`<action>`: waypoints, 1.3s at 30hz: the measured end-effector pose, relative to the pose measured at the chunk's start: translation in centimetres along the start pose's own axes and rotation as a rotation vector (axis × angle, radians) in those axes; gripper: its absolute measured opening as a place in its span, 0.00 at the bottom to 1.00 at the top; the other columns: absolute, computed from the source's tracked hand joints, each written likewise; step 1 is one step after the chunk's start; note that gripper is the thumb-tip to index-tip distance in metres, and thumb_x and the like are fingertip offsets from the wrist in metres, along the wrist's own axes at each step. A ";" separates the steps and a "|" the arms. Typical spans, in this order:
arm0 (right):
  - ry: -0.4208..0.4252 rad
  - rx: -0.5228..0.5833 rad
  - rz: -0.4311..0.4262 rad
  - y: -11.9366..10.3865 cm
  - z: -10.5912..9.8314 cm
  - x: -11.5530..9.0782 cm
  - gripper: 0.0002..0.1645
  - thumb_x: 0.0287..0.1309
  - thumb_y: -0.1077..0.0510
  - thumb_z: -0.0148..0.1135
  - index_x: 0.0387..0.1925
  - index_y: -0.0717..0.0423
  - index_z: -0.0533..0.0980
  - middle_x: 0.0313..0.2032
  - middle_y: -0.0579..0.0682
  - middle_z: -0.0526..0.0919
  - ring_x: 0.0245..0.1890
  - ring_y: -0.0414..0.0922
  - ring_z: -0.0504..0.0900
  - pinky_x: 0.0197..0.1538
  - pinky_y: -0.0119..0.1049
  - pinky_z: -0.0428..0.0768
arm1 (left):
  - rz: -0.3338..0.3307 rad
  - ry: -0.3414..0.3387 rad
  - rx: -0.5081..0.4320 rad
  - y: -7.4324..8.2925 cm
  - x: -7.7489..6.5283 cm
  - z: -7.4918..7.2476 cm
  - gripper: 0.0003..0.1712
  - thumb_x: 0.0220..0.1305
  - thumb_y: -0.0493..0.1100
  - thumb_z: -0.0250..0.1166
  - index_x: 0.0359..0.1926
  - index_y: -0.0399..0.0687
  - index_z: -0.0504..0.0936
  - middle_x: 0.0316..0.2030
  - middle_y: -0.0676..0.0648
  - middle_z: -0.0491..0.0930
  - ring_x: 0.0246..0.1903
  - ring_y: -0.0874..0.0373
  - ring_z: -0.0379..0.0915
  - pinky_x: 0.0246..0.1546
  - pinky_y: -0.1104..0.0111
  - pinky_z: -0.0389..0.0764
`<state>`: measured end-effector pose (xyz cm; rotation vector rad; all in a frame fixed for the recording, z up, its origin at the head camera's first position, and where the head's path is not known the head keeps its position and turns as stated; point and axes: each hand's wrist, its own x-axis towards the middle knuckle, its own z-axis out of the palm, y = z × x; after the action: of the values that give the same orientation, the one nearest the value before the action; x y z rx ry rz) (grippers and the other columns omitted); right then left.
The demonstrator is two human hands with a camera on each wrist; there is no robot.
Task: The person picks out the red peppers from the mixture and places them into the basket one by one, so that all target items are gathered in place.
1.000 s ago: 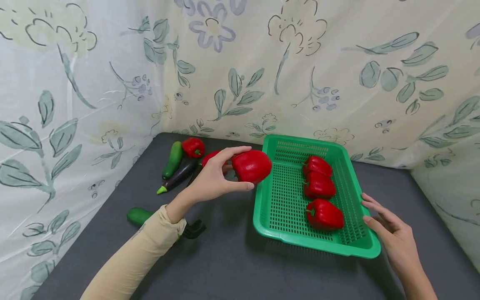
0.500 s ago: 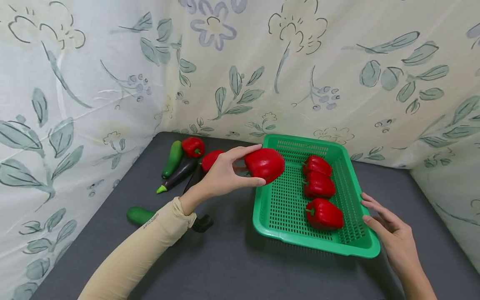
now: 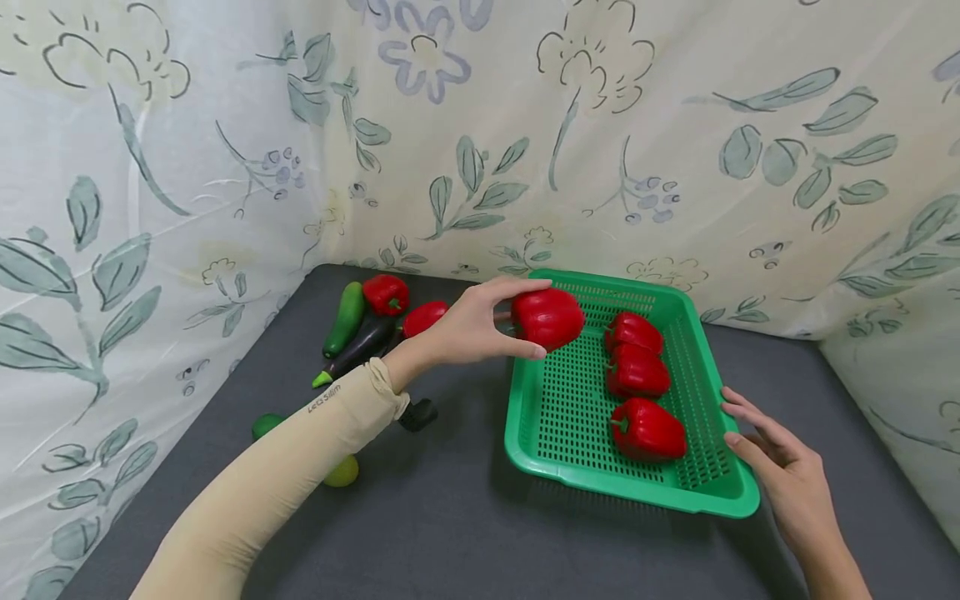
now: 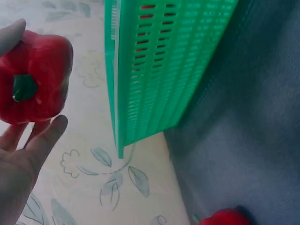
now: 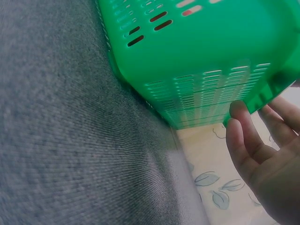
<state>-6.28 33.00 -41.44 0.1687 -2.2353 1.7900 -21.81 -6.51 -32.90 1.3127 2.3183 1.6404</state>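
Observation:
My left hand (image 3: 480,325) holds a red bell pepper (image 3: 551,319) between thumb and fingers, above the left side of a green basket (image 3: 525,446). In the left wrist view the held pepper (image 4: 51,77) shows its green stem towards the camera. Three red bell peppers lie inside the basket along its right half: a far one (image 3: 634,332), a middle one (image 3: 639,372) and a near one (image 3: 649,431). At the basket's right rim, my right hand (image 3: 787,475) grips the edge; some fingertips lie beneath the rim in the right wrist view.
Left of the basket lie a cucumber (image 3: 345,321), an eggplant (image 3: 363,346) and two more red peppers, one behind (image 3: 386,294) and one nearer (image 3: 425,317). My left sleeve partly covers a green vegetable (image 3: 266,424) and a yellow-green round item (image 3: 343,472). Floral cloth (image 3: 465,225) hangs behind the dark table.
My left hand has carried the red bell pepper rightward and slightly away, from beside the basket to over its left part. The yellow-green item has come into view. My right hand has stayed put.

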 end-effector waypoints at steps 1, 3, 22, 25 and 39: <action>0.001 -0.003 0.001 0.0 0.0 0.0 0.26 0.66 0.68 0.59 0.64 0.69 0.70 0.68 0.48 0.69 0.54 0.38 0.77 0.48 0.22 0.75 | 0.008 -0.011 0.019 -0.1 0.4 0.0 0.44 0.51 0.44 0.78 0.69 0.50 0.70 0.61 0.53 0.70 0.57 0.60 0.67 0.53 0.66 0.77; 0.001 -0.009 0.002 0.0 0.0 -0.1 0.26 0.66 0.68 0.59 0.64 0.68 0.70 0.68 0.48 0.68 0.55 0.38 0.77 0.48 0.21 0.75 | 0.018 -0.031 0.053 -0.2 1.1 -0.1 0.45 0.50 0.45 0.79 0.69 0.50 0.70 0.61 0.54 0.71 0.57 0.61 0.67 0.52 0.66 0.77; 0.008 -0.008 0.029 -0.2 0.1 -0.3 0.26 0.66 0.68 0.60 0.64 0.68 0.70 0.68 0.49 0.68 0.54 0.39 0.77 0.48 0.22 0.75 | -0.167 -0.302 0.267 -3.6 5.7 2.3 0.47 0.53 0.46 0.77 0.72 0.52 0.66 0.64 0.51 0.69 0.57 0.60 0.67 0.47 0.70 0.76; 0.010 -0.006 0.018 -0.2 0.1 -0.3 0.26 0.66 0.68 0.59 0.64 0.68 0.70 0.68 0.49 0.68 0.54 0.38 0.77 0.48 0.22 0.75 | -0.195 -0.336 0.298 -3.9 6.3 2.9 0.47 0.52 0.43 0.78 0.71 0.50 0.65 0.64 0.49 0.70 0.56 0.57 0.69 0.48 0.70 0.76; 0.001 -0.006 0.008 -0.5 0.3 -0.4 0.26 0.65 0.69 0.59 0.64 0.69 0.69 0.68 0.50 0.68 0.57 0.39 0.76 0.48 0.22 0.75 | -0.201 -0.389 0.482 -5.4 8.8 4.1 0.46 0.49 0.42 0.80 0.69 0.50 0.70 0.61 0.49 0.72 0.56 0.56 0.68 0.51 0.67 0.74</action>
<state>-5.84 32.56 -41.17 0.1574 -2.2432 1.7870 -28.97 1.68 -35.15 1.2602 2.5602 0.7110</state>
